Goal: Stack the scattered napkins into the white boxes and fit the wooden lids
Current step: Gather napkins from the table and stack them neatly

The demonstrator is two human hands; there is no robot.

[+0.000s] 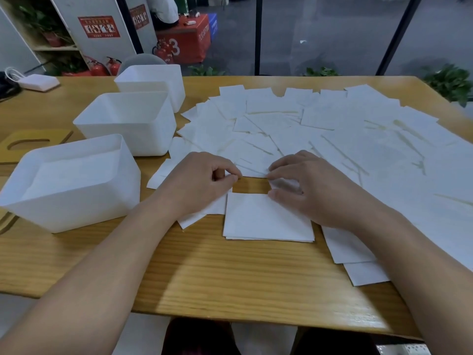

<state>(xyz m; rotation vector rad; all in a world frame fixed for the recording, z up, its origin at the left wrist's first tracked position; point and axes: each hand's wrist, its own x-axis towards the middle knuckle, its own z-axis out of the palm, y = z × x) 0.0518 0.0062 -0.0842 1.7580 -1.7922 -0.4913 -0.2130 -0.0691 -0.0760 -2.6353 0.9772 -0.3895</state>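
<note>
Loose white napkins (332, 139) lie spread over the right and far side of the wooden table (204, 272). A squared-up stack of napkins (266, 221) sits in front of me. My left hand (202, 180) has curled fingers and pinches the edge of a napkin (204, 213) lying under it. My right hand (312, 190) pinches a napkin (284, 184) between fingers and thumb at the stack's far right corner. Three white boxes stand at the left: the near box (76, 216) holds napkins, while the middle box (143, 134) and far box (176, 83) show none.
A wooden lid with a slot (33, 143) lies flat behind the near box, and part of another lid (7, 222) shows at the left edge. A white charger with a cable (38, 82) sits at the far left. Bare table lies along the near edge.
</note>
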